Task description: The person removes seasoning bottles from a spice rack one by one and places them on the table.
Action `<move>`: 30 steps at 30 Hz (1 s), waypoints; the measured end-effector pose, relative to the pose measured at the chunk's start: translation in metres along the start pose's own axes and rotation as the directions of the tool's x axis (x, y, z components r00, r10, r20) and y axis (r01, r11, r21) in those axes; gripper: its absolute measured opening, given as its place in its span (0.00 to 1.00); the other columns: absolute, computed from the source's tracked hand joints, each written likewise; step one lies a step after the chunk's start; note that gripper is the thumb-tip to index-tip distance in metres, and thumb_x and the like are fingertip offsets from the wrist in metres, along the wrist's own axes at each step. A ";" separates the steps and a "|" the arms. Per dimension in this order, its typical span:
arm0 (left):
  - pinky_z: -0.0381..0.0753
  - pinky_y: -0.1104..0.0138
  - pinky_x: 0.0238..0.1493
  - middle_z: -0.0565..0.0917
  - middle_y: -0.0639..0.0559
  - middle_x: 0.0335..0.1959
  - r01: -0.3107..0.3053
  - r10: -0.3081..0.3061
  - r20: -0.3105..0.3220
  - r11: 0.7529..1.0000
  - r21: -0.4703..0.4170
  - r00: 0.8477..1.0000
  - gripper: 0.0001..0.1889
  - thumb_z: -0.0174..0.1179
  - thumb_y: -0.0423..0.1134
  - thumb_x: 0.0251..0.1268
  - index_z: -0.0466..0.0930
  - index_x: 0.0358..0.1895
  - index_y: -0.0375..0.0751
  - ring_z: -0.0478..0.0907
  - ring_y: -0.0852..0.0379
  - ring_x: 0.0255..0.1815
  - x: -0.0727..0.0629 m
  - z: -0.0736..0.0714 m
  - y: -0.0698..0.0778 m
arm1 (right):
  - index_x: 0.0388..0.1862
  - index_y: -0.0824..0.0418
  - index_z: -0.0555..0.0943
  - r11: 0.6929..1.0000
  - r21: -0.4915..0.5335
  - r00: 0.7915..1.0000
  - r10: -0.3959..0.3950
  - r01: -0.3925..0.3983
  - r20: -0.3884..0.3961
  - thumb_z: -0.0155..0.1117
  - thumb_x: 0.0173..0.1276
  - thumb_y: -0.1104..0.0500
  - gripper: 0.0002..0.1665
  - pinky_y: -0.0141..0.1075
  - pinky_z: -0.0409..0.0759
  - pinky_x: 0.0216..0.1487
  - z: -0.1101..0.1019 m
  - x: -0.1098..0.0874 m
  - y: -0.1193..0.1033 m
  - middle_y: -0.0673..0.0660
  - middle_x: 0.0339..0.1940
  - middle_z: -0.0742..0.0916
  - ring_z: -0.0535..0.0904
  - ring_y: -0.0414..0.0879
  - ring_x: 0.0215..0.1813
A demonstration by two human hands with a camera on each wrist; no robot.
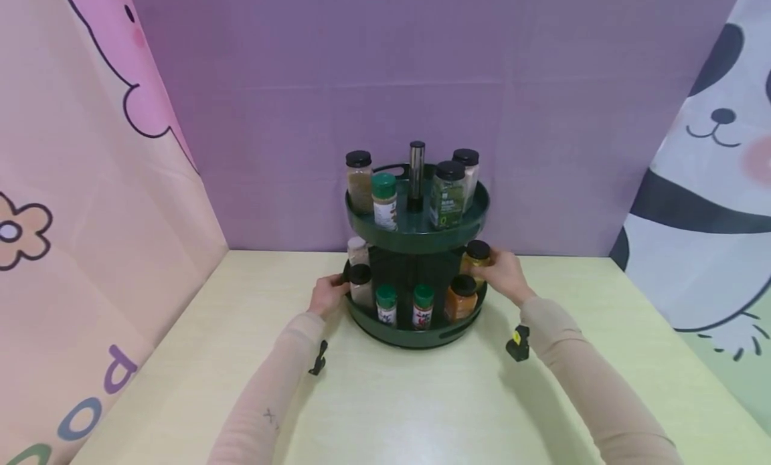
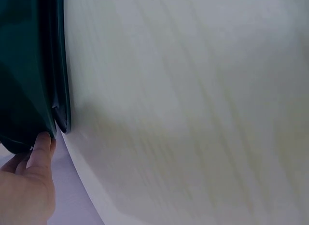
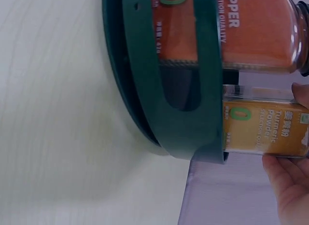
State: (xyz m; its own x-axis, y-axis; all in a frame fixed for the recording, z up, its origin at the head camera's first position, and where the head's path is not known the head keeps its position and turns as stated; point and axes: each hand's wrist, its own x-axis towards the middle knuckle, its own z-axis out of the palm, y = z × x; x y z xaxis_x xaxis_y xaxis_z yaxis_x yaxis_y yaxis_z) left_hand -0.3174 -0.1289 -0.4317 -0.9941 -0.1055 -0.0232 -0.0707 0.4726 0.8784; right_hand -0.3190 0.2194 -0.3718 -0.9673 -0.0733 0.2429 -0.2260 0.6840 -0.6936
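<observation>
My right hand [image 1: 506, 275] holds a jar of turmeric powder [image 3: 265, 126] by its sides, thumb on one side and fingers on the other. The jar is at the right of the lower tier of a dark green two-tier turntable rack [image 1: 415, 241], just inside its rim. Beside it stands an orange-red pepper jar [image 3: 256, 32]. At the left, my left hand [image 1: 328, 295] grips the rim of the lower tier, with its fingertips [image 2: 42, 138] on the green wall. A black-lidded jar [image 1: 361, 291] stands close to that hand.
Several jars stand on the upper tier, among them a green-labelled jar [image 1: 447, 201] and a green-capped bottle [image 1: 385, 207], around a metal post [image 1: 417, 167]. Two green-capped bottles stand at the lower front. The rack sits on a pale wooden table [image 1: 409, 405] before a purple backdrop [image 1: 271, 150].
</observation>
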 end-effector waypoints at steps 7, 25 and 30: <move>0.69 0.55 0.61 0.76 0.36 0.56 0.001 -0.001 0.006 1.000 -0.009 1.000 0.21 0.52 0.36 0.63 0.71 0.58 0.32 0.71 0.43 0.59 0.002 0.002 0.000 | 0.47 0.68 0.75 1.000 -0.006 1.000 0.000 -0.001 -0.014 0.67 0.55 0.55 0.24 0.46 0.79 0.43 -0.007 0.001 -0.003 0.68 0.44 0.84 0.80 0.58 0.43; 0.69 0.56 0.61 0.76 0.36 0.56 0.016 -0.016 -0.009 1.000 -0.008 1.000 0.21 0.51 0.36 0.63 0.71 0.59 0.32 0.71 0.43 0.59 0.001 0.000 -0.001 | 0.51 0.68 0.73 0.997 -0.001 0.997 0.071 -0.071 -0.006 0.66 0.58 0.48 0.31 0.48 0.78 0.45 -0.026 0.000 -0.005 0.69 0.49 0.81 0.78 0.59 0.48; 0.70 0.56 0.60 0.76 0.36 0.56 0.018 -0.018 -0.005 1.000 -0.011 1.000 0.21 0.51 0.37 0.63 0.70 0.59 0.32 0.72 0.43 0.58 0.001 0.001 -0.001 | 0.53 0.69 0.71 0.997 0.009 0.997 0.073 -0.073 -0.010 0.65 0.58 0.48 0.32 0.50 0.77 0.48 -0.032 0.000 0.000 0.70 0.51 0.80 0.77 0.61 0.50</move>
State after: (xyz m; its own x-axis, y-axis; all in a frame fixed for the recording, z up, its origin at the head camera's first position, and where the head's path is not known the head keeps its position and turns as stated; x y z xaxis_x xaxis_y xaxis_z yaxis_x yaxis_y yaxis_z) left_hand -0.3182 -0.1291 -0.4331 -0.9924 -0.1178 -0.0367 -0.0874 0.4614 0.8829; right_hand -0.3156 0.2426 -0.3504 -0.9801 -0.0160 0.1979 -0.1555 0.6813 -0.7153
